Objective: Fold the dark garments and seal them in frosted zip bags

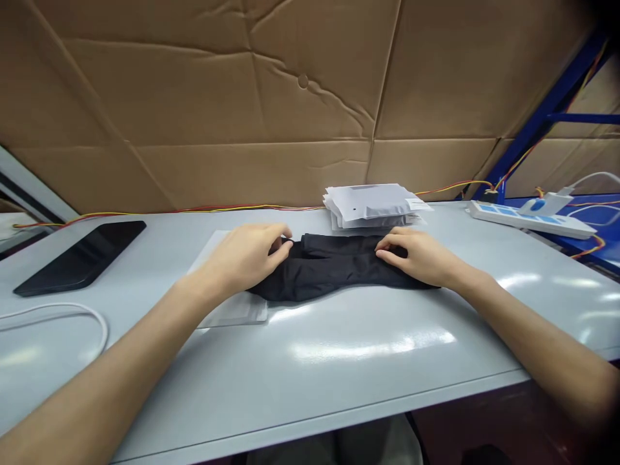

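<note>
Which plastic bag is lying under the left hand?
The single flat clear bag beneath the left hand and black garment; the other bags are stacked behind.

Grey glossy table; creased cardboard wall behind; blue metal frame right.

On my bench: black tablet near left edge, white cable beside it, power strip at far right corner, cardboard along far edge.
</note>
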The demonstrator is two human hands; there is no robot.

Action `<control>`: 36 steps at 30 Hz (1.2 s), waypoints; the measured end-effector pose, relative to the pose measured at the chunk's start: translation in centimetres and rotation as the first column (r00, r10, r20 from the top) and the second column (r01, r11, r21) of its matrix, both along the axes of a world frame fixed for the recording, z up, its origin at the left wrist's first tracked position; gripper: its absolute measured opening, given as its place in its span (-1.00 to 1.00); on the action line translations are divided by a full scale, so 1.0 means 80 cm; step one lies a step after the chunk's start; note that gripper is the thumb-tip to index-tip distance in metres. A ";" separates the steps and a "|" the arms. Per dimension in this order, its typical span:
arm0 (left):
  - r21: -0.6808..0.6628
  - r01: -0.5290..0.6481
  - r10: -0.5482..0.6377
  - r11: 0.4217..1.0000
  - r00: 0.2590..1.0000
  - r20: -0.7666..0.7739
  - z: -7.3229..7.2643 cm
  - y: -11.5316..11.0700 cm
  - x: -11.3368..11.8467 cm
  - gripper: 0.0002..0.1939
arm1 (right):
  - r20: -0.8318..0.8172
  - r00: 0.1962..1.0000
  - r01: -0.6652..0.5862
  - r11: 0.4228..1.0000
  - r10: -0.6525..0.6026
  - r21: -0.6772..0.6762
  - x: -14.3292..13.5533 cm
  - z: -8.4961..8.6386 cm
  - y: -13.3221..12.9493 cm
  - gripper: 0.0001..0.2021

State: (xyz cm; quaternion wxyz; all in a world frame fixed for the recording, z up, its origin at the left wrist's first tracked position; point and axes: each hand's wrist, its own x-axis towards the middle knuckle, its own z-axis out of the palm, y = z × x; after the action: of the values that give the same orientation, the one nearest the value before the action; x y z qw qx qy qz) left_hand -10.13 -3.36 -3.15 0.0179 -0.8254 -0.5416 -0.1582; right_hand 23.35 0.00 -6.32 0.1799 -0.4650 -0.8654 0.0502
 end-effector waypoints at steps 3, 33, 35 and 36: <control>0.056 0.024 -0.026 0.998 0.999 0.040 -0.002 0.000 0.000 -0.72 | -0.012 1.000 0.000 1.000 0.000 -0.008 0.000 0.002 -0.001 -0.75; -0.190 0.018 -0.001 0.982 0.996 0.088 0.018 -0.008 -0.002 -0.73 | -0.111 0.993 0.023 0.998 -0.029 -0.059 0.014 0.016 -0.007 -0.92; -0.264 0.011 0.032 0.965 0.987 0.157 0.027 -0.012 -0.003 -0.67 | -0.141 0.990 0.014 0.998 -0.023 -0.063 0.016 0.023 -0.011 -0.92; -0.297 0.014 0.040 0.955 0.984 0.172 0.032 -0.014 -0.004 -0.62 | -0.149 0.989 0.006 0.998 -0.016 -0.064 0.017 0.027 -0.014 -0.91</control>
State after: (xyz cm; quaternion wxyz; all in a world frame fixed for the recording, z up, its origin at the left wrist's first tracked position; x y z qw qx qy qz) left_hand -10.47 -4.47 -0.60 -0.1533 -0.7979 -0.5641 -0.1473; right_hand 24.69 -1.11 -4.14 0.2297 -0.4702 -0.8448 0.1116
